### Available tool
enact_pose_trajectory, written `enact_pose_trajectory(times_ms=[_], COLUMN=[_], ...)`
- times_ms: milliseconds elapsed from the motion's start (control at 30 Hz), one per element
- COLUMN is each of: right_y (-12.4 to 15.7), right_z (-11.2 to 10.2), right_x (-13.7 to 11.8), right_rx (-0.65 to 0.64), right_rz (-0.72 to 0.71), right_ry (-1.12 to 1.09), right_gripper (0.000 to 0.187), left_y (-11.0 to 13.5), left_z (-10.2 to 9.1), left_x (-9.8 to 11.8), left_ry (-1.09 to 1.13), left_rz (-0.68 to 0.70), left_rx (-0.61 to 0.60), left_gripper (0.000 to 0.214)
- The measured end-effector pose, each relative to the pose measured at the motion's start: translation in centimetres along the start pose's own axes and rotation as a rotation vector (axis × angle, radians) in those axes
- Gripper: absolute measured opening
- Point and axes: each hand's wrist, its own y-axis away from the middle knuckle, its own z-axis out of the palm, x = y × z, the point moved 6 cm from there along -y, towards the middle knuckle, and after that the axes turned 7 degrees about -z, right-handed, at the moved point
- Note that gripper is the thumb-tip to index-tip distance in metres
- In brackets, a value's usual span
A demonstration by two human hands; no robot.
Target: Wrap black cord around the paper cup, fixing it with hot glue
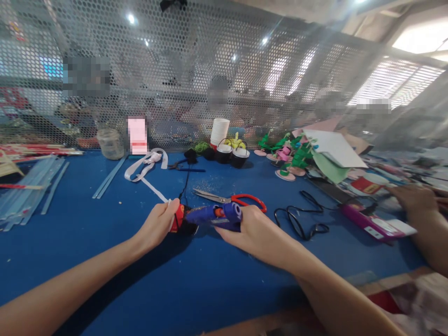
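The left hand (159, 225) grips a red cup (178, 216), with white ribbon (154, 190) at its thumb. The right hand (255, 228) wraps around a glue gun (206, 215). Scissors (221, 198) lie behind.

Beyond the right hand (255, 229), a grey perforated screen (168, 70) backs the blue tabletop (210, 284), with a bright slatted window (409, 81) farther right.

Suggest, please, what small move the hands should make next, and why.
Probably squeeze a little glue from the glue gun onto the red-and-black piece: the right hand holds the gun with its front end at that piece, which the left hand grips, with white ribbon leading to its fingers.
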Motion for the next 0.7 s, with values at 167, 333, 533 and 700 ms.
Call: enact_pose_trajectory(times_ms=[167,333,533,700], right_y=[-0.17,-0.09,-0.01,-0.52], right_z=[-0.36,-0.36,-0.2,-0.55], right_x=[-0.11,0.12,-0.04,0.52], right_rx=[0.038,0.042,-0.017,0.022], right_rz=[-0.003,0.009,-0.022,0.044], right_ry=[-0.002,0.008,-0.041,-0.057], right_gripper=[0.017,0.018,0.018,0.016], left_y=[-0.02,0.08,0.17,0.3], left_z=[0.02,0.13,0.22,0.17], left_x=[-0.06,-0.09,-0.04,0.31], left_ry=[-0.042,-0.051,-0.053,-0.106], left_rz=[0.046,0.062,0.058,0.093], left_rx=[-0.021,-0.033,-0.043,-0.029], left_gripper=[0.039,0.04,0.04,0.04])
